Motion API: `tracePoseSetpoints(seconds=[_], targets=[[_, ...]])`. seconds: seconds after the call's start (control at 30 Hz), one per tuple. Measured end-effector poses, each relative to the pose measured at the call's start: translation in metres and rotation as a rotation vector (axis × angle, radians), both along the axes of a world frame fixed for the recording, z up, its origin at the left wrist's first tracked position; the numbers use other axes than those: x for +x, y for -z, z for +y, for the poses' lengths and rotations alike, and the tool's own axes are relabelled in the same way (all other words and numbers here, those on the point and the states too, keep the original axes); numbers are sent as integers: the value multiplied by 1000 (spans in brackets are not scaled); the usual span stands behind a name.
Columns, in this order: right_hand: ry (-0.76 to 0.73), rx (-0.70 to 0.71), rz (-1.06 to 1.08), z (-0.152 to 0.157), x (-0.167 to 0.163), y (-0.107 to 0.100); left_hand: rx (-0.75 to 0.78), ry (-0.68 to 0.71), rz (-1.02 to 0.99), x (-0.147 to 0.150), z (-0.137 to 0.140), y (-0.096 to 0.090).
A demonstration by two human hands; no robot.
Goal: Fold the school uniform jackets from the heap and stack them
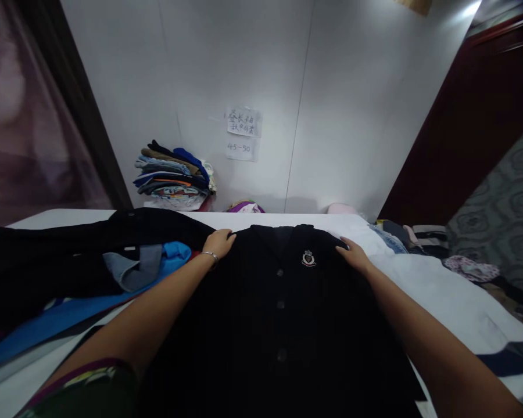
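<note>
A black jacket [253,302] with a collar, buttons down its front and a crest badge on the chest lies spread front side up on the white table [82,216]. My left hand [220,242] grips its shoulder on the left, fingers closed over the cloth. At the opposite shoulder, my right hand [353,253] pinches the fabric between thumb and fingers. The lower part of the jacket runs out of the bottom of the view. Its sleeves are hard to make out against the dark cloth.
Left of the jacket lies a loose heap of black, blue and denim clothes [139,267]. A stack of folded clothes [174,177] stands against the wall at the back left. White cloth [444,296] and more garments lie to the right. Handwritten paper signs [243,133] hang on the wall.
</note>
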State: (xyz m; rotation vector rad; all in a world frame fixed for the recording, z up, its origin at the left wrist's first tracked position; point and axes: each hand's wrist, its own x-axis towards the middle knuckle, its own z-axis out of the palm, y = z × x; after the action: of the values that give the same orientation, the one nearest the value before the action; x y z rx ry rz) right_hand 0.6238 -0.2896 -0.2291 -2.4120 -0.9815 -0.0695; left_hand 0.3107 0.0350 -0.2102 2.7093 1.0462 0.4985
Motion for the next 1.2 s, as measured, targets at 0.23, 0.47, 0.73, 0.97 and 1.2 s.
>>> tracePoseSetpoints(seconds=[0.23, 0.47, 0.73, 0.97, 1.2], targets=[[8, -222, -82, 83, 30, 7, 71, 57, 167, 41, 37, 20], [32, -382, -26, 112, 38, 7, 28, 92, 270, 72, 44, 27], [-240, -65, -306, 13, -10, -3, 408, 373, -20, -20, -29, 7], [-454, -47, 80, -115, -77, 26, 126, 721, 226, -129, -96, 34], [-158, 299, 316, -127, -104, 16, 215, 441, 72, -134, -114, -9]])
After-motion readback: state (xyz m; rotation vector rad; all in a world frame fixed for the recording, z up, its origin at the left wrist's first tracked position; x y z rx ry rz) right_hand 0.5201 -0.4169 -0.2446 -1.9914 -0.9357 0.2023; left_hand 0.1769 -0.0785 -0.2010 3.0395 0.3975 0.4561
